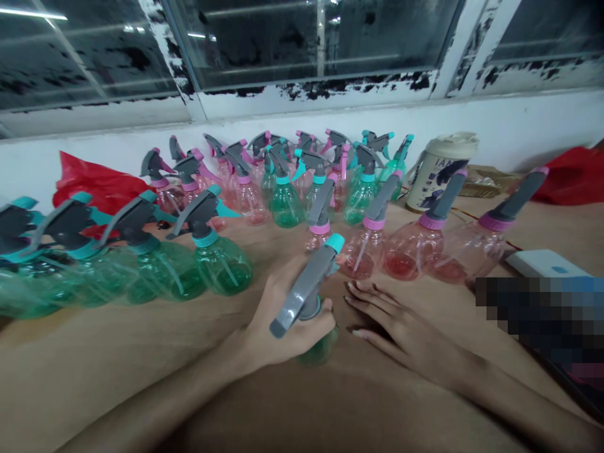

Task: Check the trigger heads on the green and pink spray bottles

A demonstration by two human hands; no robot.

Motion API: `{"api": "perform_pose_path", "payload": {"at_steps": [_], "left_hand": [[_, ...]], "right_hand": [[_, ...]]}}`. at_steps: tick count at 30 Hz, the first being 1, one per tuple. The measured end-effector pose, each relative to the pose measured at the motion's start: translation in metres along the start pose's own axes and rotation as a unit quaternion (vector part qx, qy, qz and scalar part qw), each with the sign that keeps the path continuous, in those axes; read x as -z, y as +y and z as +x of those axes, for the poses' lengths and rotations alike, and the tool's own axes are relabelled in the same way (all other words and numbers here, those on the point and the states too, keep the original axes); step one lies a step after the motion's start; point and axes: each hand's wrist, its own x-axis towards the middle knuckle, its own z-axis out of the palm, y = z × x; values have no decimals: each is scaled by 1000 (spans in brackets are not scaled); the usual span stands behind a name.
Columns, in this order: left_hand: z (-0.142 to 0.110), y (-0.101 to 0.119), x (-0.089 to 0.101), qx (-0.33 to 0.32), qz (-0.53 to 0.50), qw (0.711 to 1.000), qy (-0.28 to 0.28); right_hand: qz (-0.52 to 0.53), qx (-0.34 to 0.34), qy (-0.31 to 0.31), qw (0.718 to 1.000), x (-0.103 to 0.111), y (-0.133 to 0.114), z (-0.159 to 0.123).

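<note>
A green spray bottle (304,292) with a grey trigger head and teal nozzle stands in front of me. My left hand (287,314) is wrapped around its neck and upper body, hiding much of the bottle. Just to the right, my right hand (401,330) rests flat on the table with its fingers stretched towards the bottle, holding nothing. Several pink spray bottles (410,251) stand beyond my right hand. On the left is a row of green spray bottles (221,261) with grey and teal heads.
More pink and green spray bottles (285,201) crowd the back of the wooden table (198,365). A cream cup (436,173), red plastic bags (97,182) and a white box (550,264) lie around them. Windows (311,44) rise behind a white wall.
</note>
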Motion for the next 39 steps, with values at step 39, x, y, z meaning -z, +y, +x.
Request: {"api": "perform_pose_path", "payload": {"at_steps": [39], "left_hand": [[-4,0,2,-5,-59,998,-27]], "right_hand": [[14,5,15,1000,-2,2,-2]]}}
